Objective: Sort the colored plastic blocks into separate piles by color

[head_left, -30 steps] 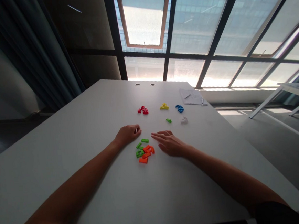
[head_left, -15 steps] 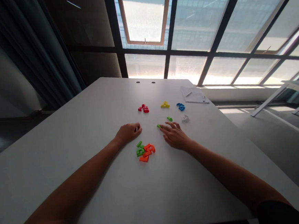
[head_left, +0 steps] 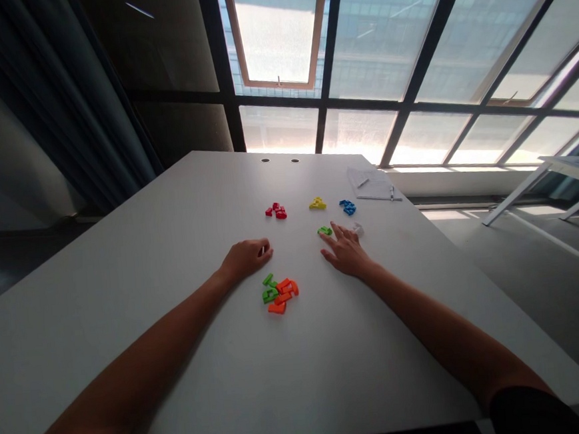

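Note:
My right hand [head_left: 346, 251] lies on the table with its fingers spread. Its fingertips are beside small green plastic pieces [head_left: 324, 230], which sit close together; whether they touch is hard to tell. Partly behind that hand is a clear or whitish piece [head_left: 357, 228]. My left hand [head_left: 247, 257] rests on its side with curled fingers, and I see nothing in it. Nearer to me, between my forearms, a mixed heap holds orange pieces [head_left: 282, 298] and more green pieces [head_left: 269, 295].
Farther back on the white table [head_left: 193, 211] are small groups of red pieces [head_left: 280, 211], yellow pieces [head_left: 317, 203] and blue pieces [head_left: 347, 207]. Paper sheets [head_left: 372, 185] with a pen lie at the far right. Windows rise beyond the table.
My right hand has moved right and slightly away from me. The green piece at its fingertips now sits by the other green piece. My left hand stays put.

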A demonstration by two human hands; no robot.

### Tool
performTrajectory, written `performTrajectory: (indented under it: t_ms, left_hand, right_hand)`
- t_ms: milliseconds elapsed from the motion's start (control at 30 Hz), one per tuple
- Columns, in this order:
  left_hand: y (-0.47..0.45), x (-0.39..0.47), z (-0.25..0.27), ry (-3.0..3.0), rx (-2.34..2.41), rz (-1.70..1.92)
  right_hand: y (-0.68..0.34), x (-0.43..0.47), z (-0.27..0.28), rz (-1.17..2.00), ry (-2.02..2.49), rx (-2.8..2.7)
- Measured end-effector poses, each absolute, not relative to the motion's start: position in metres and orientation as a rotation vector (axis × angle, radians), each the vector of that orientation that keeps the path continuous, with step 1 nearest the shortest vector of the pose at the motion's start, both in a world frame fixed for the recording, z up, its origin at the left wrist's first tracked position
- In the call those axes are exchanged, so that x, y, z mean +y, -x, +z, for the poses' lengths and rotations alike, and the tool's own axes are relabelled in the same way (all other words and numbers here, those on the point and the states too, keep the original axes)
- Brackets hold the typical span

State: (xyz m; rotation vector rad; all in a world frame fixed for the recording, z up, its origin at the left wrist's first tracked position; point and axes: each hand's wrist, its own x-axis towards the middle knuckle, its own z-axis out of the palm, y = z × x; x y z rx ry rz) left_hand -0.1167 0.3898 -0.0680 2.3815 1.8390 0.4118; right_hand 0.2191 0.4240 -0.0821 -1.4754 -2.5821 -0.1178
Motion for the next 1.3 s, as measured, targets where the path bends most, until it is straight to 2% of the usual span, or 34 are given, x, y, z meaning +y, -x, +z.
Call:
performTrajectory:
  t_ms: [200,667,767,900,1000,1300]
  left_hand:
    - [0.116,0.391,-0.068,-2.379,1.842,0.395]
    - [0.116,0.392,-0.069,-2.377,1.851,0.397]
    - [0.117,0.393,-0.071,-2.381,1.848,0.408]
    - [0.117,0.392,-0.072,-2.4,1.835,0.436]
    - [0.116,0.391,-0.071,-2.403,1.844,0.444]
    - [0.116,0.391,-0.069,-2.385,1.848,0.412]
  right_hand:
    - [-0.219,0.429,-0.086,-0.066,1.532,-2.588]
    - [-0.194,0.408,-0.073,-0.097,1.255,-2.585]
    - [-0.185,0.391,-0.067,-0.057,1.058,-2.578]
    - [-0.164,0.352,-0.058,0.16,0.616,-2.746]
    - [-0.15,0.33,-0.056,0.279,0.453,-2.866]
    - [-0.163,0.357,-0.06,0.258,0.78,-2.702]
